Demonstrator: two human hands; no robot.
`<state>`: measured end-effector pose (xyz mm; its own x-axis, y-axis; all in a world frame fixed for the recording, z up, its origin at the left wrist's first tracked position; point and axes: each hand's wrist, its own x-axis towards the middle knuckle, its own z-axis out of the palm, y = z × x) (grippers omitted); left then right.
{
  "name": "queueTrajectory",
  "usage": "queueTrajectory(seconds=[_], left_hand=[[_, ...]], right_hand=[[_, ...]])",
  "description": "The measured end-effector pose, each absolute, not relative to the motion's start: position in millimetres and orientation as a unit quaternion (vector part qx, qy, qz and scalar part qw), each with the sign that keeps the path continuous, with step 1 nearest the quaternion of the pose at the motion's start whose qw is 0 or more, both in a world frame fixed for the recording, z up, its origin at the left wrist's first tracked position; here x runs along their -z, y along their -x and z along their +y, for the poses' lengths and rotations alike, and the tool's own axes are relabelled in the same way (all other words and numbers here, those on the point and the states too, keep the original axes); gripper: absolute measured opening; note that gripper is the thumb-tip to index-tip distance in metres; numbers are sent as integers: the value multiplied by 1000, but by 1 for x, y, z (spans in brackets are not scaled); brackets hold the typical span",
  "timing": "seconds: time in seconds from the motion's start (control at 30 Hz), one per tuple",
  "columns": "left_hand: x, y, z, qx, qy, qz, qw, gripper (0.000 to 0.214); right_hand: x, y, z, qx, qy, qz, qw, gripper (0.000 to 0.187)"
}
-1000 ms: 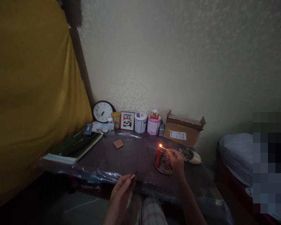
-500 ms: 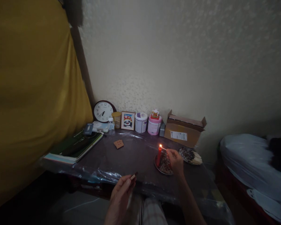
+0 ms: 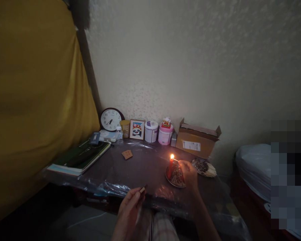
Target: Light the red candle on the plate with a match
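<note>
My right hand (image 3: pixel 189 175) pinches a thin matchstick (image 3: pixel 176 160), its tip in the flame (image 3: pixel 172 156) at the top of a red candle (image 3: pixel 170 170). The candle stands upright at the left side of a small dish (image 3: pixel 171 183), whose contents look like dark and reddish bits. Low in front of the table edge, my left hand (image 3: pixel 130 207) is closed on a small matchbox (image 3: pixel 142 189), mostly hidden by the fingers. To the right of my right hand lies a plate (image 3: pixel 199 173) of matchsticks (image 3: pixel 211 171) with dark heads.
A cracker-like brown square (image 3: pixel 127 154) lies on the plastic-covered table (image 3: pixel 140 167). Books (image 3: pixel 82 157) are at left. Along the wall stand a clock (image 3: pixel 111 119), a framed panda picture (image 3: pixel 137 129), a white tin (image 3: pixel 151 131), a pink tin (image 3: pixel 165 134) and a cardboard box (image 3: pixel 195 140).
The flame at the candle top has grown larger and brighter, and a reddish reflection now shows on the plastic near the table's front. Both hands have stayed nearly still.
</note>
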<state>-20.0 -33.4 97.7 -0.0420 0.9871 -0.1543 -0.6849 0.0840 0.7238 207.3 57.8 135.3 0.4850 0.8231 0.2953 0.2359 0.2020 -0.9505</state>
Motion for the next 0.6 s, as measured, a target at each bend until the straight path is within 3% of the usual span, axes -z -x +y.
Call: queueTrajectory(seconds=[0.37, 0.6], left_hand=[[-95, 19, -33, -642, -222, 332, 655, 24], [-103, 19, -34, -640, -216, 344, 652, 27]], right_hand=[[-152, -205, 50, -244, 589, -445, 629, 25], [-208, -221, 16, -214, 527, -500, 654, 29]])
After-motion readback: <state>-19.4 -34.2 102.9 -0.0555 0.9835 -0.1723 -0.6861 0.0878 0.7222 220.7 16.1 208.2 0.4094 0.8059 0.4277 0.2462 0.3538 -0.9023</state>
